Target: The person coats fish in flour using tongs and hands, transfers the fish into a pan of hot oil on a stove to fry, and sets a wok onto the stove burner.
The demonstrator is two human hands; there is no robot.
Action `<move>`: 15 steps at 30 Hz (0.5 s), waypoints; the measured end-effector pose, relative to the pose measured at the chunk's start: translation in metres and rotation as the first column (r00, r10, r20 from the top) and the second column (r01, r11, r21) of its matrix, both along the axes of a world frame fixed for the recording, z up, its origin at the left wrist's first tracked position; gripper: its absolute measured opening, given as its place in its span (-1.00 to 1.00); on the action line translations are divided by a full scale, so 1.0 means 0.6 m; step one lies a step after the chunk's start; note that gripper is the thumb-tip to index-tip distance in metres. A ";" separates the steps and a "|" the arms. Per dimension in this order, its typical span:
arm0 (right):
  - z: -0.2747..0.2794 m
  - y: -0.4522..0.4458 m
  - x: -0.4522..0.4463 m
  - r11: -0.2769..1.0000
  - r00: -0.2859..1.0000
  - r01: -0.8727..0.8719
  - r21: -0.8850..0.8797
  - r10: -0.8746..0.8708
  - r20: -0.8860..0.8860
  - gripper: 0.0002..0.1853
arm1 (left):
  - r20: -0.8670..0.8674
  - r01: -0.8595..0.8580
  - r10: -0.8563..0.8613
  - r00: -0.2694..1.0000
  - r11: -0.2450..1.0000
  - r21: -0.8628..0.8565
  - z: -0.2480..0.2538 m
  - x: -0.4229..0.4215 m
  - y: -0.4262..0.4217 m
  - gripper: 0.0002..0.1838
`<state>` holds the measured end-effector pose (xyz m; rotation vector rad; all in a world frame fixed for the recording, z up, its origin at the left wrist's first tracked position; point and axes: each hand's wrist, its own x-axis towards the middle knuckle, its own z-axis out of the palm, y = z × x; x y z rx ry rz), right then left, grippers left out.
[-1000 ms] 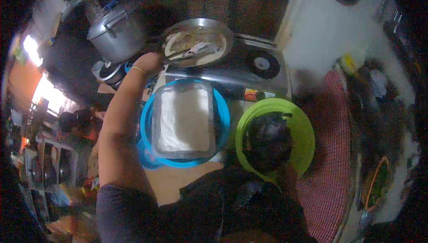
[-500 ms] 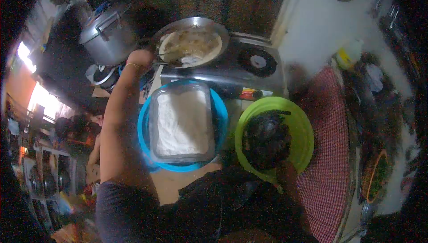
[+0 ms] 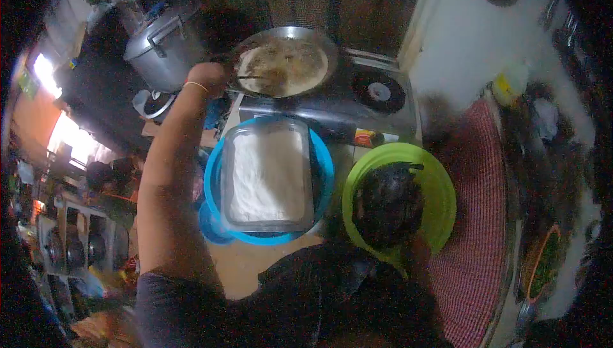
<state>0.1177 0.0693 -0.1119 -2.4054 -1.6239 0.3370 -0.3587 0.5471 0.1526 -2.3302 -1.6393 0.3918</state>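
My left hand [image 3: 209, 77] is closed around the dark, thin handle of a cooking utensil [image 3: 250, 78]. Its far end is lost in the bubbling, foamy liquid inside a wide metal pan [image 3: 290, 32] on the stove. Below the pan, a clear plastic container [image 3: 310, 175] of white powder [image 3: 258, 182] rests on a blue basin [image 3: 327, 175]. To the right, my right arm reaches down to a lime-green basin [image 3: 442, 182]. A dark, rounded thing [image 3: 386, 204] lies there in deep shadow; I cannot separate my right hand's fingers from it.
A large lidded metal pot [image 3: 159, 54] stands left of the pan. The stove's right burner [image 3: 380, 91] is beside the pan. Red checked cloth [image 3: 476, 220] hangs on the right, near a yellow-and-white container [image 3: 509, 87]. A blue handled vessel [image 3: 214, 225] sits under the blue basin's left side.
The whole view has shifted slightly. A white patch at the pan's near side no longer shows, and the utensil's handle is clearer. My left hand stays beside the pan's left rim.
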 end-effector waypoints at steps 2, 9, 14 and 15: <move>0.000 -0.006 0.001 1.000 1.000 -0.002 0.024 0.002 -0.014 -0.69 | 0.006 0.031 -0.031 0.999 1.000 0.001 -0.001 0.027 -0.014 -0.78; -0.001 -0.024 0.002 0.997 0.998 -0.019 0.081 0.024 -0.062 -0.67 | -0.040 0.039 -0.042 0.998 0.998 -0.055 -0.036 0.094 -0.016 -0.77; -0.037 -0.030 0.015 0.998 0.996 -0.043 -0.039 0.046 0.075 -0.68 | -0.073 0.081 -0.083 0.994 0.996 -0.022 -0.065 0.077 0.013 -0.80; -0.032 -0.020 0.009 0.993 0.996 0.014 -0.117 -0.005 0.084 -0.69 | -0.094 0.081 -0.084 0.992 0.996 -0.033 -0.063 0.078 0.008 -0.80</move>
